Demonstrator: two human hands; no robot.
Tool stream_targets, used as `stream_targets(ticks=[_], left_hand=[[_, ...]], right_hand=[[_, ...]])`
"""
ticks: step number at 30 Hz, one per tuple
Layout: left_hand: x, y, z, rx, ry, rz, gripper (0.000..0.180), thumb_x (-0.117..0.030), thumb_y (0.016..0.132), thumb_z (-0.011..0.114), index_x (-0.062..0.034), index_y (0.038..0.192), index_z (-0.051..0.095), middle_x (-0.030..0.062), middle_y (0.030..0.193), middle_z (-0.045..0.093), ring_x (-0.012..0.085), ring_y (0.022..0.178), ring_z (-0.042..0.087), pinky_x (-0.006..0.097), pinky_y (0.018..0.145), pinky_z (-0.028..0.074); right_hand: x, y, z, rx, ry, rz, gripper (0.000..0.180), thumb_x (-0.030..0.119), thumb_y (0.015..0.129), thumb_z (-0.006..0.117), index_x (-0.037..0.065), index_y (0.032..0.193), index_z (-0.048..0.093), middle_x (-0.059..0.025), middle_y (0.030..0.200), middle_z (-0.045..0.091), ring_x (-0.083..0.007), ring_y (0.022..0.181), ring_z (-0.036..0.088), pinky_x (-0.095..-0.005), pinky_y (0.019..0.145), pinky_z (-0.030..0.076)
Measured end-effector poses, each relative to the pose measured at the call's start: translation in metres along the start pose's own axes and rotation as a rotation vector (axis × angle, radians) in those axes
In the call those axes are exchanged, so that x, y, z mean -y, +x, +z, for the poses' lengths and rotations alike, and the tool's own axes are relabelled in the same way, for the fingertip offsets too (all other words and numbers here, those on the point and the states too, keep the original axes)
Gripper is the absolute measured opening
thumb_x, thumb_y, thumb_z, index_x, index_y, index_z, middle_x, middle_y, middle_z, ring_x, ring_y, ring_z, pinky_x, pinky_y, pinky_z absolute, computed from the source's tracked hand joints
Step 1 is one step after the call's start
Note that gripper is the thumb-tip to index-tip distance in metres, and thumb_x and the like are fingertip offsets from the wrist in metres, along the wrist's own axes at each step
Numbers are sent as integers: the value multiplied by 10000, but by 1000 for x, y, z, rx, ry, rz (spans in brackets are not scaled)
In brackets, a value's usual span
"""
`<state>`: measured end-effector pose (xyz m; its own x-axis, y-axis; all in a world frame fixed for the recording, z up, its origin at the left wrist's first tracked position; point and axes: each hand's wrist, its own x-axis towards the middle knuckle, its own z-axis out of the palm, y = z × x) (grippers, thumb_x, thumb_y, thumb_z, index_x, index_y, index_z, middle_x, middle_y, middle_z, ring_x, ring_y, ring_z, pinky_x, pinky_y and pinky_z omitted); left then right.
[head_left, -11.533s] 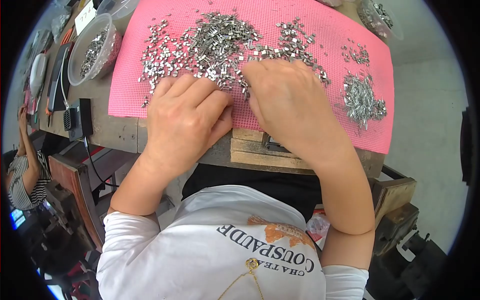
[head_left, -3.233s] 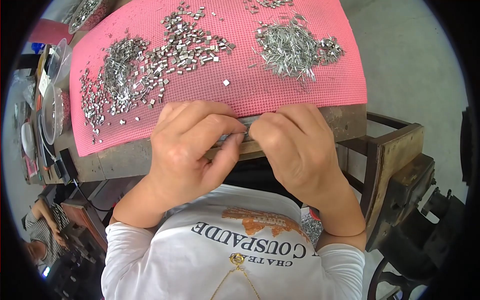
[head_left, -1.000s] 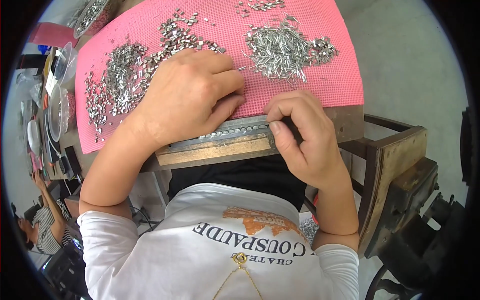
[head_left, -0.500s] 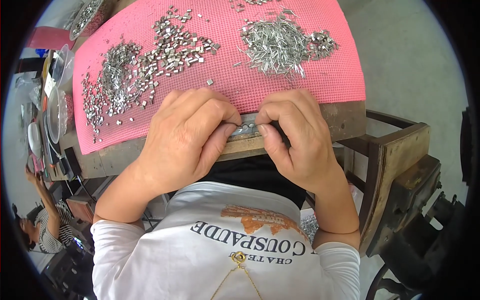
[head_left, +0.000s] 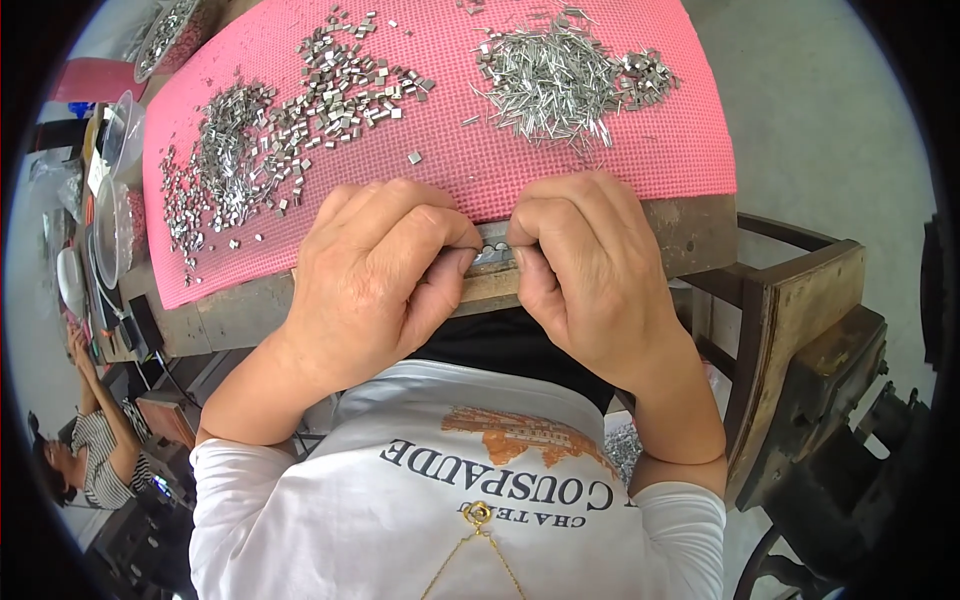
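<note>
My left hand [head_left: 380,270] and my right hand [head_left: 590,265] face each other at the near edge of the table. Each has thumb and forefinger pinched together, the other fingers curled. Between the fingertips shows a short row of small shiny metal pieces [head_left: 492,250] with rounded edges, on or against a narrow grey metal strip. A wooden ledge [head_left: 492,292] runs just below. My fingertips hide both ends of the row, so what exactly each pinch grips cannot be made out. Beyond the hands lies a pink textured mat [head_left: 450,175].
On the mat lie a pile of thin metal pins [head_left: 550,85], scattered square metal pieces [head_left: 345,85] and a heap of smaller bits [head_left: 225,135]. Clear plastic tubs [head_left: 118,225] line the left side. A wooden stand [head_left: 805,300] is at right. Another person [head_left: 100,450] works far left.
Both hands stay at the same spot; my right fingertips have shifted slightly left, closer to the left ones. The view has shifted slightly. The other person's hands have moved.
</note>
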<state>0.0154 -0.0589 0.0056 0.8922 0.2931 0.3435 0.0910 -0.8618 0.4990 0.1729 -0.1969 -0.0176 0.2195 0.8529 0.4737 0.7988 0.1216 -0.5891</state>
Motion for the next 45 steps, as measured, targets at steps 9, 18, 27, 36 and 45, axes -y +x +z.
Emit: stream_targets(ticks=[9,18,27,36,45], left_hand=[[0,2,1,-13,40,30,210,-50,743,793,-108,913,684,6,908,660,207,772,621,346,705,425],[-4,-3,4,-85,254,186,244,-125,719,820,-104,941,721,9,929,686,167,763,649,328,695,428],[1,-22,-1,-35,274,129,472,-159,686,891,-44,1133,794,106,1047,763,233,863,705,347,740,445],[1,-15,-3,-78,-65,-33,640,-144,657,926,-86,1271,757,19,880,760,160,750,684,312,745,450],[-61,34,-8,155,-286,425,589,-154,695,909,-102,1260,749,3,914,779,150,759,700,311,742,441]], right_hand=[[8,3,3,-6,-220,-89,123,107,785,657,66,894,617,-55,860,551,-220,799,561,-359,729,434],[3,1,3,-81,-185,-173,155,111,753,673,14,872,655,-75,846,578,-225,762,591,-360,727,458],[-8,-2,-16,24,30,-56,226,32,774,687,0,998,691,-114,985,694,-280,890,673,-384,817,510],[1,-23,-22,-61,266,149,220,-17,955,635,-4,1159,715,-147,1050,726,-277,910,701,-378,802,543],[39,-113,-85,87,923,700,419,344,1106,490,-7,1222,687,-13,834,593,-116,746,538,-290,679,445]])
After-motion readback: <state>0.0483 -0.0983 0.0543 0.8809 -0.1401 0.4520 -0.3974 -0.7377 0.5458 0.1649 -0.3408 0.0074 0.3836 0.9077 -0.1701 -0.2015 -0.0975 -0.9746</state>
